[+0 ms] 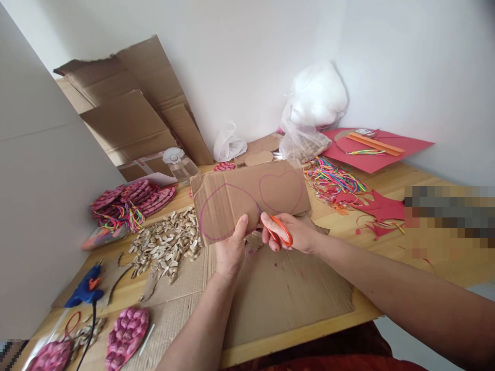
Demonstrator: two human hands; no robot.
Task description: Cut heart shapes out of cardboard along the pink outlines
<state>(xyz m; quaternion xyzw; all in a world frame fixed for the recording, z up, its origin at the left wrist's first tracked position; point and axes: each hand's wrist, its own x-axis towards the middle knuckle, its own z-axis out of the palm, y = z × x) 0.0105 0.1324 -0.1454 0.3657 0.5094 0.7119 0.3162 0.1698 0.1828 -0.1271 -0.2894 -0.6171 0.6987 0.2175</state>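
A rectangular piece of cardboard (232, 206) with two purple drawn outlines is held up above the table. My left hand (232, 245) grips its lower edge, thumb on the front face and the other fingers hidden behind. In my right hand (292, 234) are scissors (285, 237) with orange handles. Their blades meet the cardboard between the two outlines, by the edge of the larger left one. How far the blades are apart cannot be made out. Under both hands lies a larger flat cardboard sheet (294, 288).
Left of the hands lie a pile of shells (170, 239), a blue glue gun (87, 288) and pink decorated pieces (127, 335). Colourful strings (336, 175), red paper (386, 154) and white stuffing in a bag (319, 95) occupy the right back. Cardboard sheets (127, 118) lean against the wall.
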